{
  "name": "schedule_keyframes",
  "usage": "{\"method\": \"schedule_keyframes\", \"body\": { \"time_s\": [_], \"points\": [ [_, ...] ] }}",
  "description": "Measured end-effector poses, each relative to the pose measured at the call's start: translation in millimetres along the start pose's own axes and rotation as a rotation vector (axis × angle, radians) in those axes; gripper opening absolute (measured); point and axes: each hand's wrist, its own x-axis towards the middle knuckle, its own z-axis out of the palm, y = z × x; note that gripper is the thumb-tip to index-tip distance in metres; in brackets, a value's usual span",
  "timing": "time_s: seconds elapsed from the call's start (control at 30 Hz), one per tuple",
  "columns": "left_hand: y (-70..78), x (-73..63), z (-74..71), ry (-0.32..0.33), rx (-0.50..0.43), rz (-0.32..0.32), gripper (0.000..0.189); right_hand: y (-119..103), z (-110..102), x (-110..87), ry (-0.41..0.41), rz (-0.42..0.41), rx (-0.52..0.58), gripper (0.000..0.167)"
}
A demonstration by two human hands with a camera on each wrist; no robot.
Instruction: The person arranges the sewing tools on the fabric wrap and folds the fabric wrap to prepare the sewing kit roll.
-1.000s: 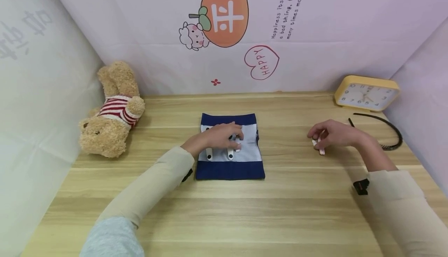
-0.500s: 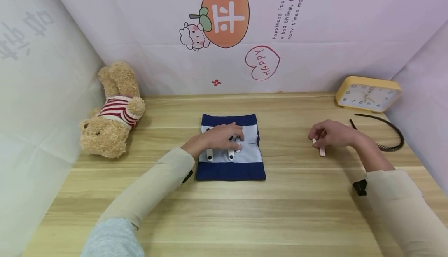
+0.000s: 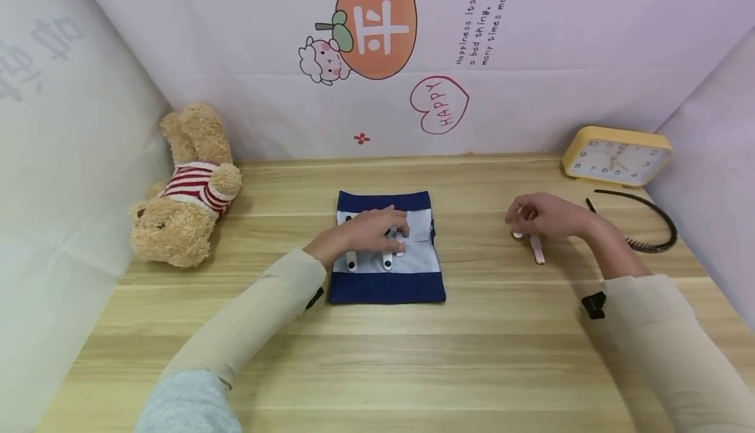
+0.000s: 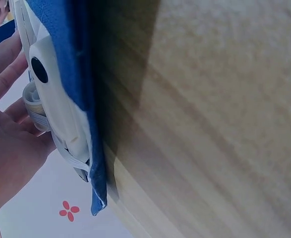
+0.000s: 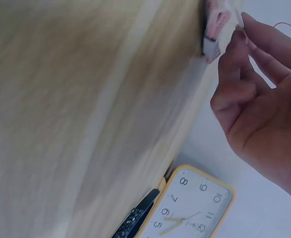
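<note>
My left hand [image 3: 377, 228] rests over an unfolded navy and pale-grey fabric pouch [image 3: 386, 287], its fingers loosely bent. Beneath it lie white tools with black dots, one a white handle [image 3: 387, 261]; the hand hides their upper parts. In the left wrist view, a white elastic loop [image 4: 34, 106] stands near the fingers. My right hand [image 3: 548, 215] pinches a small white piece [image 3: 518, 234] between thumb and fingertip; its kind is unclear. Just beside it, a slim pink object, perhaps a nail clipper [image 3: 537, 249], lies on the table, partly under the hand.
A yellow-framed clock [image 3: 616, 156] stands at the back right, with a black headband [image 3: 663, 220] in front of it. A teddy bear [image 3: 185, 187] in a striped shirt lies at the left. White printed sheets wall in the wooden table [image 3: 377, 361].
My right hand has shifted slightly left and away from me, taking the white piece to the left of the pink object. My left hand stays over the pouch.
</note>
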Motion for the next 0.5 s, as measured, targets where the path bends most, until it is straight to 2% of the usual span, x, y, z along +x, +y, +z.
{"method": "schedule_keyframes", "body": {
  "time_s": [0.23, 0.5],
  "points": [
    [-1.5, 0.2, 2.1, 0.005, 0.016, -0.01, 0.025, -13.1, 2.8, 10.0, 0.048, -0.035, 0.08, 0.035],
    [-0.6, 1.8, 1.8, 0.007, 0.015, -0.011, 0.025, -29.4, 2.7, 23.8, 0.113, -0.095, 0.122, 0.03]
  ]
}}
